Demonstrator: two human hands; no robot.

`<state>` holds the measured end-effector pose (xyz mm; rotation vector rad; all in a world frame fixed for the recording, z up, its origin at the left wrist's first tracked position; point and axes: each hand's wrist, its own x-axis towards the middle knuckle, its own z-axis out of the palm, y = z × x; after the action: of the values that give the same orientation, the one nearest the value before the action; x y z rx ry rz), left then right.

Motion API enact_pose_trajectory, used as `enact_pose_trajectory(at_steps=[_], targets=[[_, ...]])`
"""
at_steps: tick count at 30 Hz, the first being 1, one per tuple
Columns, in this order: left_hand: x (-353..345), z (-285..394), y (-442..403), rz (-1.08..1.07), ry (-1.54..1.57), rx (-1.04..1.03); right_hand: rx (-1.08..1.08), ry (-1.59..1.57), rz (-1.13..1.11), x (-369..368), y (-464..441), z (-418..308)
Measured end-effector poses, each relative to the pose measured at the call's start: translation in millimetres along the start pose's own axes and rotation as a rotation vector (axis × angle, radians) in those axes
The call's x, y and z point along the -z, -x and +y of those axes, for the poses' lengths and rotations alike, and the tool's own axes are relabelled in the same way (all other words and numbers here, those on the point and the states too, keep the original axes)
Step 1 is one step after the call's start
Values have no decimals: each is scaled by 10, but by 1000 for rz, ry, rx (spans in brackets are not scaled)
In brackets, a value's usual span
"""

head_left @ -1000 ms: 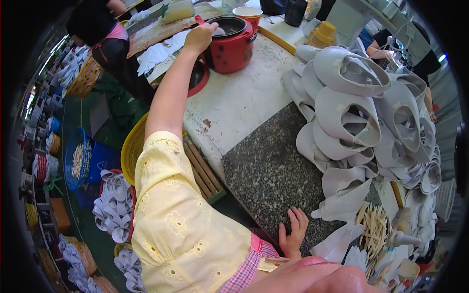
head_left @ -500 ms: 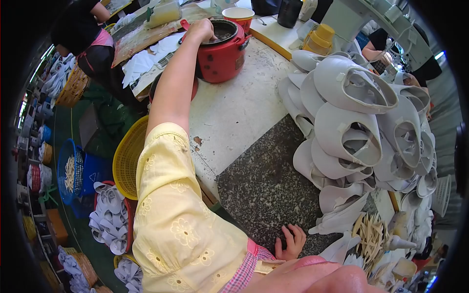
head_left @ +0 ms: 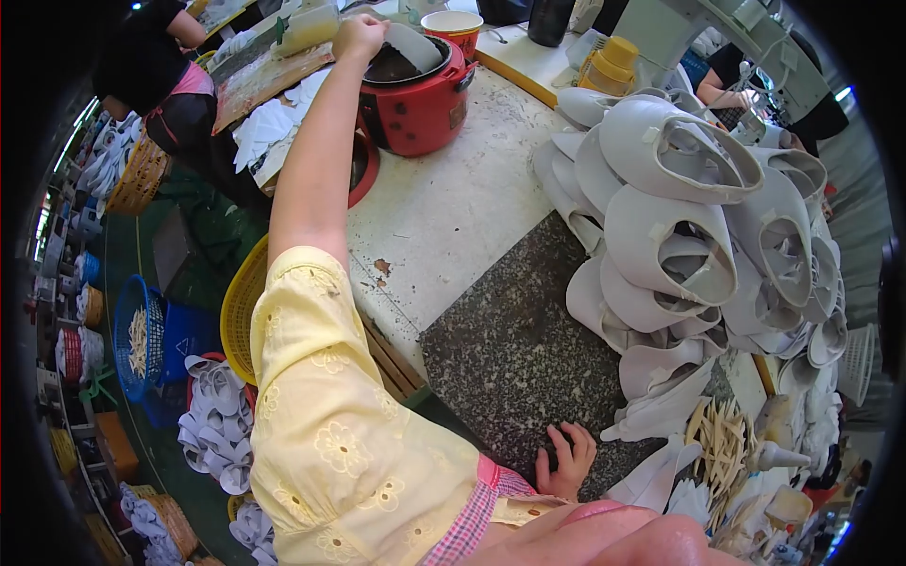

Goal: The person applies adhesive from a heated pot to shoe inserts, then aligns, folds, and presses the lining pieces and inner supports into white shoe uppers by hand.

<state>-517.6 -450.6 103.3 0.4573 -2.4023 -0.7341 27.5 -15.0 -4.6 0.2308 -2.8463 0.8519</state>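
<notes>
My left hand [head_left: 360, 38] is stretched far forward, fingers closed on a pale, flat, curved piece [head_left: 413, 48]. That piece hangs over the open mouth of a red pot [head_left: 412, 115] with a dark inside. Near my body, my right hand [head_left: 567, 460] lies with its fingers apart on a speckled dark stone slab [head_left: 527, 344]; it holds nothing. To the right of the slab rises a pile of pale grey curved pieces with round openings [head_left: 671, 240]. Thin wooden-looking strips [head_left: 720, 443] lie below the pile.
A paper cup [head_left: 452, 29] and a yellow container [head_left: 613, 64] stand beyond the white table [head_left: 431, 222]. Yellow [head_left: 242, 307] and blue [head_left: 138, 330] baskets are to the left. A person in black [head_left: 146, 61] is at upper left, another beside a machine at upper right.
My left hand has moved from the pot's inside to above its left rim, and the pale piece now shows in it. My right hand remains on the slab.
</notes>
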Motion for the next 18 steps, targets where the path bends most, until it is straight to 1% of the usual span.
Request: enact_pose_trajectory(at_steps=[1,4,5,8,9,12,13,16,17,18], targets=[[171,57,167,12,-83,-71,3,-1,-1,-3,3,-1],[231,93,363,4,-118,-285,19,1,1,-7,14,8],[404,276,570,-33,-140,-351,19,2,0,-12,22,15],[355,342,605,-288,-191,-443,15,12,6,-3,24,-7],[359,381,627,-318,-237,-399,19,13,9,-5,32,-1],[154,270,432,-406,-292,-359,22,10,18,-11,39,9],[146,292,455,-383,-304,-380,19,8,19,-7,37,8],[64,275,482,-337,-362,-529,38,3,25,4,28,25],[39,241,462,-379,-412,-562,29,7,38,2,31,17],[-117,118,329,-369,-458,-576,52,-7,31,0,25,5]])
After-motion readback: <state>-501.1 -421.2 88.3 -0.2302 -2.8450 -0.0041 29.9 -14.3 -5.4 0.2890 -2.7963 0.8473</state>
